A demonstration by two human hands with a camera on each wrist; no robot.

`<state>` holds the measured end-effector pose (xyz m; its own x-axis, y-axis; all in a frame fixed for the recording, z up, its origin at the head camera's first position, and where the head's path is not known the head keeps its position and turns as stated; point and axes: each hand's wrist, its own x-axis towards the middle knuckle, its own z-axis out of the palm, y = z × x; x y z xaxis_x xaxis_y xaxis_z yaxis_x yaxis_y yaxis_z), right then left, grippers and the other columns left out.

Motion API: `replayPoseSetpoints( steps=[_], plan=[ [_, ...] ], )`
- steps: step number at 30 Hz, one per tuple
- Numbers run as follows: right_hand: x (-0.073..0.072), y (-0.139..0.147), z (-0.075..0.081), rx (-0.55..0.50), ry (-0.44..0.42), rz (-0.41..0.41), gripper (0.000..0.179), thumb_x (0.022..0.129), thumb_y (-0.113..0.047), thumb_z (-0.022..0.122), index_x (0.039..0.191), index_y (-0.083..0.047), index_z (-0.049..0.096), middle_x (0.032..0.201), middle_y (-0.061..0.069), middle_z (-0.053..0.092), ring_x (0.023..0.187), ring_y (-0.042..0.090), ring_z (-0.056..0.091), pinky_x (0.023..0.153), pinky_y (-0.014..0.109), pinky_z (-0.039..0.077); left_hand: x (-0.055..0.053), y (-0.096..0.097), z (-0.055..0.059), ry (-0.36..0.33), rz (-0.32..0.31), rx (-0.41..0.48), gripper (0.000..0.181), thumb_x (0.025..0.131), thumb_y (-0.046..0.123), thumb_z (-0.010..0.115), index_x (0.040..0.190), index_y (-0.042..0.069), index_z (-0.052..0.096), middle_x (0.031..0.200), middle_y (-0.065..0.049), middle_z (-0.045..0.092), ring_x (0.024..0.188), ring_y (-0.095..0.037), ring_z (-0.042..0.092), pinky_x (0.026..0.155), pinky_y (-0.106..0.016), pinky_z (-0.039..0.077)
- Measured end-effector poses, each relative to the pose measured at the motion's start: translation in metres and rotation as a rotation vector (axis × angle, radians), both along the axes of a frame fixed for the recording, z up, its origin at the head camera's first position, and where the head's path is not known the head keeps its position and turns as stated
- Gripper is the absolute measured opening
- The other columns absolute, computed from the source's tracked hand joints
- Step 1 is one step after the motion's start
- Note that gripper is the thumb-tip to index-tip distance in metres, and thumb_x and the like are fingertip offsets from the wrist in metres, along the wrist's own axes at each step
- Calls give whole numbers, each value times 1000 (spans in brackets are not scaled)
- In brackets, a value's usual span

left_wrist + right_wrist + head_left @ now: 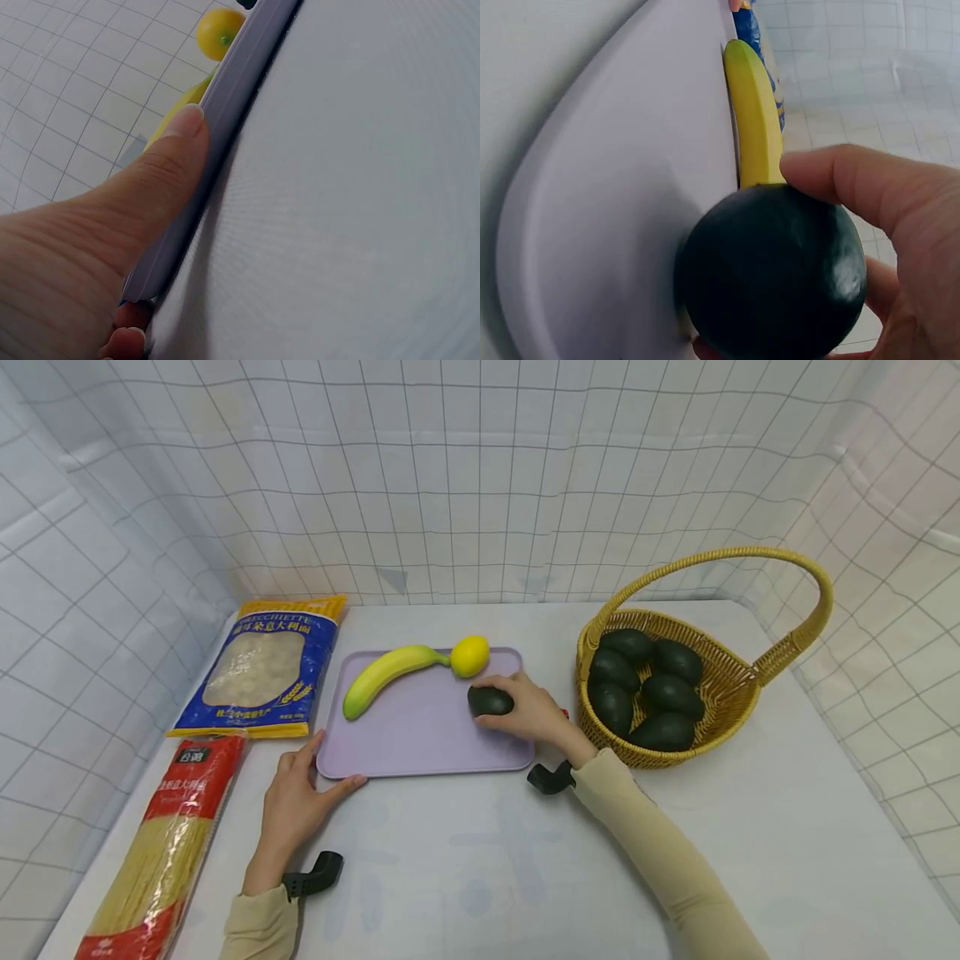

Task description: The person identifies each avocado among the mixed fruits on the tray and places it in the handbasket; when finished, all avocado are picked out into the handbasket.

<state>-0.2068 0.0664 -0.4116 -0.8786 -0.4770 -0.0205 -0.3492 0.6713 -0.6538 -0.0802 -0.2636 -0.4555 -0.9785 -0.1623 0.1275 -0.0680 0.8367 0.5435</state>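
A dark green avocado [491,701] is in my right hand [528,710], gripped between thumb and fingers at the right part of the lilac tray [397,739]. The right wrist view shows the avocado [772,274] close up, low over the tray or touching it; which one I cannot tell. My left hand [296,797] rests at the tray's front left corner, its thumb [169,157] straight along the front rim and its index finger by the left side. On the tray, a banana [386,674] curves along the back left, its stem beside a lemon [470,657].
A wicker basket [738,714] with a tall handle stands to the right, holding several avocados [671,695]. Left of the tray lies a blue pasta bag [258,668], with a red pack of long noodles [168,835] in front. Gridded white curtains [487,485] surround the table.
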Motion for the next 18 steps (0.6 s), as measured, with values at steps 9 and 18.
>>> replayPoseSetpoints(
  steps=[9,18],
  plan=[
    [6,1,3,29,-11,115,53,80,-41,74,129,-30,57,114,11,51,91,25,53,78,41,43,0,0,0,3,1,0,94,74,48,78,143,0,36,89,-13,38,70,-24,36,57,-34,27],
    [10,2,1,-29,-33,182,55,77,-39,78,127,-29,56,114,6,51,96,21,52,84,41,42,1,-1,-1,6,1,1,94,74,47,78,143,1,36,89,-13,38,70,-24,36,57,-34,27]
  ],
)
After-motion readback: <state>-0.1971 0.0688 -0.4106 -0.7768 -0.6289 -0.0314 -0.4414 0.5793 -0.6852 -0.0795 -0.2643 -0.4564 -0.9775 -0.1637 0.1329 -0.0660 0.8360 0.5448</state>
